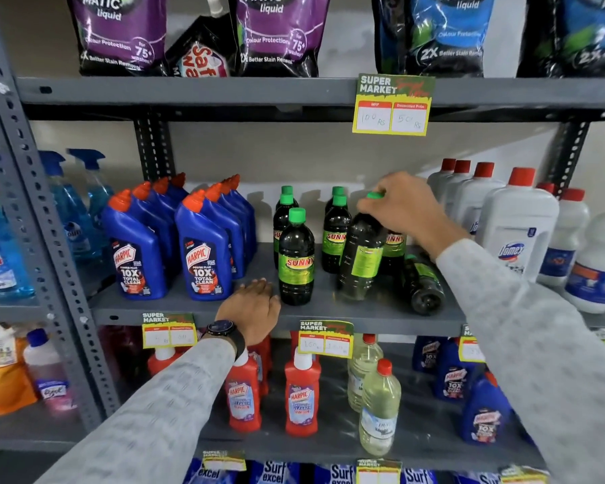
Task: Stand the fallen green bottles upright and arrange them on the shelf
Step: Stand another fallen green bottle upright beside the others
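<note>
Right hand [404,204]: fingers closed around the neck of a tilted green bottle [360,256], just below its green cap; grey sleeve reaching in from the right. Bottle leaning with top to the right, base low over the shelf [189,305]; contact of base with shelf not discernible; plain back label facing out.

Left hand [250,309]: palm down on the shelf's front edge, fingers together and flat, gripping nothing; dark wristwatch [224,328] at the cuff; fingertips just beside the front upright bottle [296,260].

Upright green bottles, "SUNNY" labels, green caps: front upright bottle at the left, two more in file behind it [283,211]; second file of two [336,232] just left of the tilted bottle; one further bottle [393,249] partly hidden behind the tilted one.

Fallen bottle [421,284]: lying on its side on the shelf, right of the tilted bottle, base toward the front edge.

Neighbours on same shelf: blue Harpic bottles [203,253], orange caps, two rows at left; white Domex bottles [519,225], red caps, at right.

Shelf above: price tag [393,104], "SUPER MARKET", hung on the front edge.

Shelf below: red Harpic bottles [303,396]; clear bottles with red caps [379,410].
</note>
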### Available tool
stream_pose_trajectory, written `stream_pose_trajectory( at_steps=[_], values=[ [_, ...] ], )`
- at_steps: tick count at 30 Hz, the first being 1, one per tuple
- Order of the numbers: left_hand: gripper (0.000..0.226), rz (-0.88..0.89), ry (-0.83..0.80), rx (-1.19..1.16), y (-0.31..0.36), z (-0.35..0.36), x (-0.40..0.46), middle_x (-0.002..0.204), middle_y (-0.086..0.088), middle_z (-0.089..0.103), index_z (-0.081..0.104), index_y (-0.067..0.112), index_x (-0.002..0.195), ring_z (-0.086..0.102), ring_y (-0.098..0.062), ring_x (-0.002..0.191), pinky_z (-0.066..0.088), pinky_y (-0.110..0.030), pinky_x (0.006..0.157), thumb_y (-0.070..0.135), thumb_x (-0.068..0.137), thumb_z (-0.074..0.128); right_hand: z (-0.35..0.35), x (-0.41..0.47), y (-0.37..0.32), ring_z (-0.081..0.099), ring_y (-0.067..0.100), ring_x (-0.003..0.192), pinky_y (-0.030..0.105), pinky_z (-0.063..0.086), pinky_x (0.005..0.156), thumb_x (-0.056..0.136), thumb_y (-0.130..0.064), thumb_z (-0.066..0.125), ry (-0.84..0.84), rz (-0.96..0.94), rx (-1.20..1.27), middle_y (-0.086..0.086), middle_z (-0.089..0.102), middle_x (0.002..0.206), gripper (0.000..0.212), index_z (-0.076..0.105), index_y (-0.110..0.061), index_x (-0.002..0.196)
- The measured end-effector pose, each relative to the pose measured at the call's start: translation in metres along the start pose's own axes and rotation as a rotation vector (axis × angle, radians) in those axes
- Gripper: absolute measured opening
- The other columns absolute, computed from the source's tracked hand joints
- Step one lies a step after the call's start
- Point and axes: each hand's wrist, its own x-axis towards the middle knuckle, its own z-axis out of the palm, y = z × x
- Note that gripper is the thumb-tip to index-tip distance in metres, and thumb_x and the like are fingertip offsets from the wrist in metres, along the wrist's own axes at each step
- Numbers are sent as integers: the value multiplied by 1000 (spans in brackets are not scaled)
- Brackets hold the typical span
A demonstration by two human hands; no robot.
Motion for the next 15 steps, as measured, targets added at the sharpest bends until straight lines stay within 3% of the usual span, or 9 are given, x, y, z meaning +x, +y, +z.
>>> stream_pose_trajectory(
  at_steps=[3,7,12,15],
  values=[
    [58,2,-12,-16,-2,2,1,165,-13,36,41,8,155,31,-24,155,23,-40,126,36,108,22,11,10,-4,65,26,67,31,47,54,76,-40,74,-68,44,36,6,64,66,37,64,-4,72],
    [60,-3,-32,-17,-3,4,3,168,-12,32,35,8,159,28,-24,156,20,-41,128,38,108,21,27,12,-7,60,23,58,30,41,51,75,-39,75,-106,67,5,4,61,60,34,56,-12,65],
    [61,-9,-20,-12,-3,5,3,168,-11,32,34,9,159,27,-23,157,19,-40,128,39,108,21,44,13,-5,66,25,70,34,54,61,74,-41,73,-128,94,19,5,68,76,32,62,-11,79],
    [61,-4,-35,-17,-3,3,2,168,-10,31,33,9,160,27,-23,157,19,-41,128,39,108,21,49,12,-2,67,24,71,30,43,54,74,-45,69,-112,78,0,2,66,75,30,58,-16,74]
  ],
)
